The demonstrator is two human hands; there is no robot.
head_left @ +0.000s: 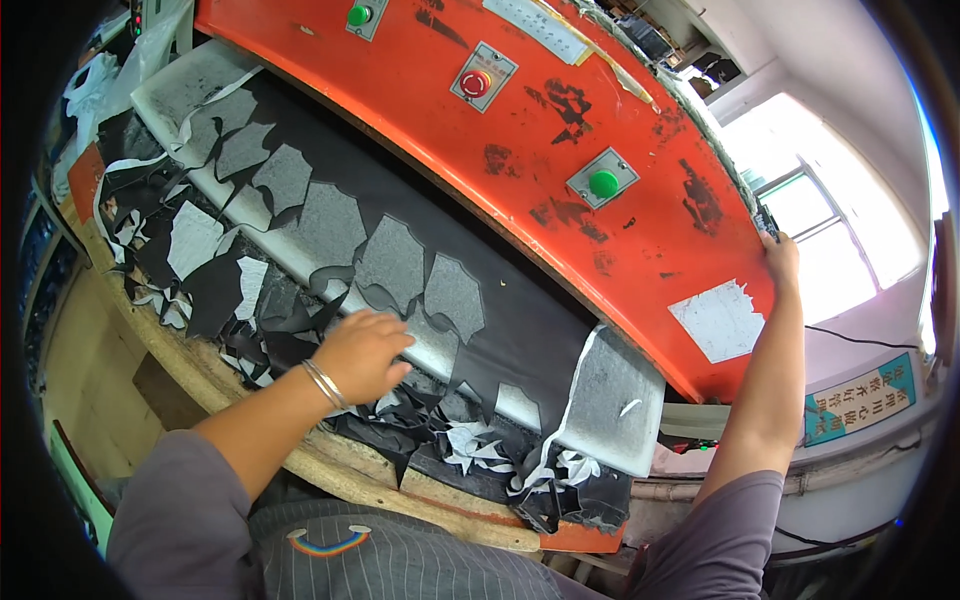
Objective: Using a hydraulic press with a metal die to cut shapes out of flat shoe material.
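A black sheet of leather-like material [375, 170] lies across the pale cutting board [610, 400], with a row of angular shapes cut out along its near edge. Grey board shows through these cut-outs. Over that near edge is my left hand [365, 352], fingers stretched and thumb apart, with nothing visibly held; black scraps lie just beside it. My right hand [783, 262] reaches up at the right end of the red machine beam [520, 140]. Its fingers are at a small black object [766, 222] on the beam's top, and their grip is mostly hidden.
Black and white offcuts [465, 445] heap along the worn ledge [350, 480] before me. On the beam are green buttons [603, 184] and a red button [477, 84]. A plastic bag [92, 90] hangs at far left; a window [800, 200] is at right.
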